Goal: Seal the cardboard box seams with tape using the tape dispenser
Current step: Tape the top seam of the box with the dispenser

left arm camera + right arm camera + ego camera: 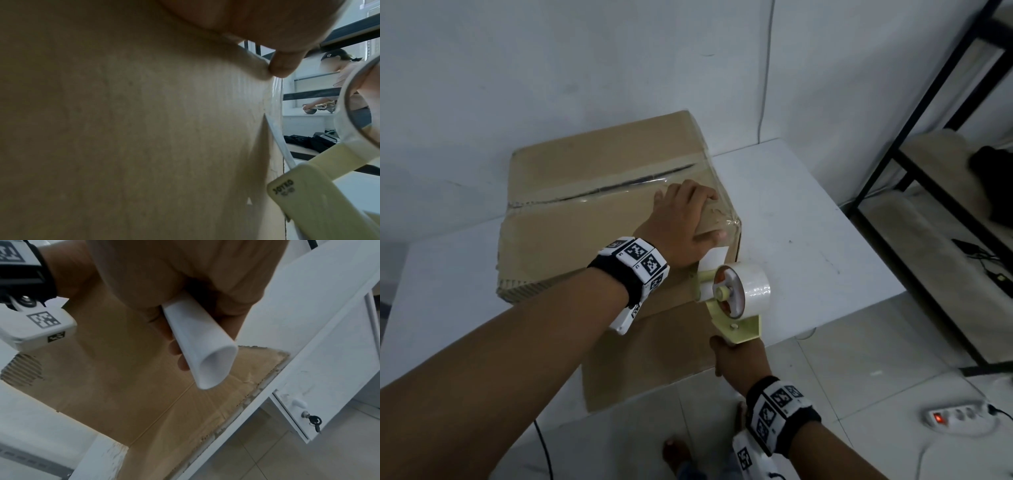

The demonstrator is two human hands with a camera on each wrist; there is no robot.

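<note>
**Desk:** What's the frame?

**Photographer:** A cardboard box [599, 205] sits on a white table [808, 219], tape already glinting along its top seam. The left hand [681, 219] lies on the box's near right corner, fingers spread and flat, thumb hooked over the edge onto the side. The right hand [739, 359] is wrapped tight round the white handle [202, 345] of the tape dispenser [732, 298], whose head touches the box's side just below that corner.

**Desk:** And the step?

**Photographer:** Running a strip down over the edge, I'd judge. To do it well: keep the left palm pinning the tape end, hold the dispenser's head square to the cardboard, pull steadily so the film stays taut and wrinkle-free.

**Desk:** Arms?

**Photographer:** Left forearm reaches diagonally across the lid; right comes up from below the table edge, wrist low, the roll [755, 287] facing outward.
</note>
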